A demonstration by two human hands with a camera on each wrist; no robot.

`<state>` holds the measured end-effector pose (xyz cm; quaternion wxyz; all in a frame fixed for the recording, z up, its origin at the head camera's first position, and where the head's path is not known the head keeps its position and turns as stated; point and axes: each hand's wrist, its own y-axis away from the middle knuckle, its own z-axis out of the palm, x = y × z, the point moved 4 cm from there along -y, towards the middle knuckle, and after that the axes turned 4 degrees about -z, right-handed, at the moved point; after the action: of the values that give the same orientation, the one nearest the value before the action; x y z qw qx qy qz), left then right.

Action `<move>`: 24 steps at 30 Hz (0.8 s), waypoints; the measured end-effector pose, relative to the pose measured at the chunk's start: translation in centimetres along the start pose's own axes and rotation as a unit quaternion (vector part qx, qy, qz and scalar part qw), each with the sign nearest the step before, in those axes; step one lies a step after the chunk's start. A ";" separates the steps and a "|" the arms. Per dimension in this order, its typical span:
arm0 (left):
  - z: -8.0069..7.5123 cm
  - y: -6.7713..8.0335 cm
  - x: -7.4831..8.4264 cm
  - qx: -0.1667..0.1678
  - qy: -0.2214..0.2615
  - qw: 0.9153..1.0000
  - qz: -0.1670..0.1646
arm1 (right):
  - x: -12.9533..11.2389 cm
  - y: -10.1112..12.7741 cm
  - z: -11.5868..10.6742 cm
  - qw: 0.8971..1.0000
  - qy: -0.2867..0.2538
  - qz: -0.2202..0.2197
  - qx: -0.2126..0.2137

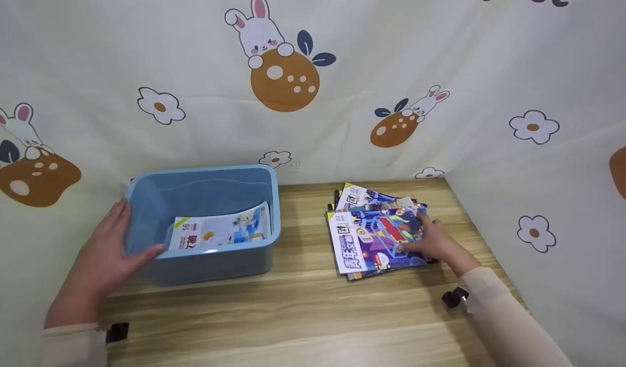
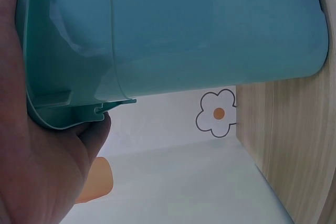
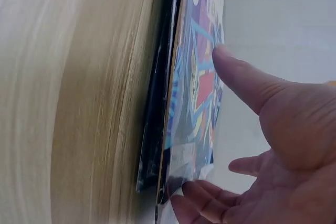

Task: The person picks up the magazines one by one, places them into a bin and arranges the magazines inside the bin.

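In the head view my left hand [image 1: 104, 250] holds the left front corner of a blue plastic bin [image 1: 211, 265], thumb over the front rim. The left wrist view shows the palm and fingers [image 2: 97, 135] wrapped round the rim of the bin [image 2: 184, 30]. Inside the bin lies a magazine [image 1: 221, 229] with a beach picture on its cover. My right hand [image 1: 438, 242] is at the right edge of a purple magazine [image 1: 364, 244], on top of a fanned stack. Seen from the right wrist, its thumb stretches over the cover [image 3: 202, 87] and its fingers [image 3: 205, 200] reach the edge.
Other magazines [image 1: 356, 193] stick out behind and under the top one. The bin and stack stand on a wood-grain table [image 1: 303, 311]. A pale curtain [image 1: 333, 132] with rabbits and flowers hangs behind and on both sides. Black clips [image 1: 453, 297] are at the sleeve cuffs.
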<state>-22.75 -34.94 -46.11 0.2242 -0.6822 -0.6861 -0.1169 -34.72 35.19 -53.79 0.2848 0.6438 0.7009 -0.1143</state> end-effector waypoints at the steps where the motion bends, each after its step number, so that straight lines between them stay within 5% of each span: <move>1: 0.0 0.0 0.0 0.000 0.000 1.000 0.000 | 0.0 -0.1 -0.1 1.000 0.001 0.001 -0.004; 17: 0.0 0.2 0.4 -0.005 -0.004 1.000 -0.004 | -1.0 -0.4 0.6 0.996 0.064 0.043 -0.048; 24: -0.1 0.1 0.1 0.005 0.002 1.000 0.002 | -0.6 -1.0 0.2 0.996 0.024 0.054 -0.062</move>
<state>-22.60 -34.86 -46.03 0.2294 -0.6820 -0.6849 -0.1144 -35.66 34.48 -53.84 0.3131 0.6641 0.6778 -0.0396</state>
